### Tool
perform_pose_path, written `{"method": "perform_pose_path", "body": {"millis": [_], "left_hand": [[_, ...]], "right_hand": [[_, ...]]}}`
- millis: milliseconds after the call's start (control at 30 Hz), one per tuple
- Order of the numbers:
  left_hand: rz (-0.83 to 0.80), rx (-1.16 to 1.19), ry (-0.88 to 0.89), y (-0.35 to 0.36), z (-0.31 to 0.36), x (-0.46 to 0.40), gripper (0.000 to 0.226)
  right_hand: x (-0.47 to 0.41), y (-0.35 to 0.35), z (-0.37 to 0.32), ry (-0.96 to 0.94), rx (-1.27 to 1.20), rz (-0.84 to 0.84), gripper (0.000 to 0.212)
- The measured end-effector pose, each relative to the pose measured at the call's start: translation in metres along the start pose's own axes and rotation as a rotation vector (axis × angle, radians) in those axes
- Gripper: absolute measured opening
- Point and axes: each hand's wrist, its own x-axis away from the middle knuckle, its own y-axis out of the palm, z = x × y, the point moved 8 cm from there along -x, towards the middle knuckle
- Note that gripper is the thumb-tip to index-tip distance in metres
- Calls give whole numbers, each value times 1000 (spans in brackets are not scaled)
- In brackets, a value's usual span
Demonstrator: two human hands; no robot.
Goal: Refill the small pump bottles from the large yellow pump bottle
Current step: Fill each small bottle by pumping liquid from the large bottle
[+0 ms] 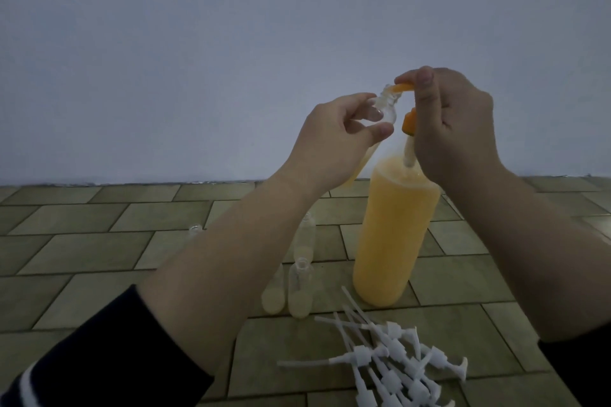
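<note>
A tall cylindrical large yellow pump bottle (393, 235) of translucent plastic stands upright on a floor (99, 241) of matte, olive-toned rectangular tiles laid in a staggered pattern, below a plain pale wall (231, 26). Its cloudy yellow-orange contents fill it nearly to the shoulder. An orange pump head (502, 89) rises from its neck on a whitish stem.

The right hand (459, 129) is closed around the pump head, with its thumb up along the front. The orange nozzle touches the mouth of a small clear bottle (155, 107), smooth and rounded with a threaded neck, which the left hand (334, 135) pinches between thumb and fingers, tilted, just left of the pump.

On the floor left of the large bottle stand several small clear bottles (299, 291), uncapped; two of them hold a little pale yellow liquid at the bottom. Nearer the camera lies a loose heap of white plastic pump tops (393, 363) with thin dip tubes, crossing each other. Dark sleeves (109, 357) with a white stripe cover the forearms.
</note>
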Motion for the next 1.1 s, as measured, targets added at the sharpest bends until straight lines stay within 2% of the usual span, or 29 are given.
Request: {"method": "perform_pose_path", "body": {"millis": [233,333,467,733,833,1000,1100], "left_hand": [[6,2,-9,-2,2,0,43],[6,8,8,-3,9,-4,44],[-3,-5,10,2,3,-1,43],[23,28,-2,1,5,0,45],[30,61,-20,0,6,-2,44],[33,94,-39,1,-4,-1,42],[35,92,-55,-2,-14,2,44]], "right_hand": [[-5,-2,-9,-16,-13,-81,73],[-10,-6,-7,-20,-21,-70,71],[-1,-4,0,-37,2,-25,55],[-4,-8,-15,-70,28,-153,69],[-8,-11,-15,-26,16,-192,76],[-9,-12,-12,-15,41,-209,67],[-12,-12,-12,-37,97,-256,71]]}}
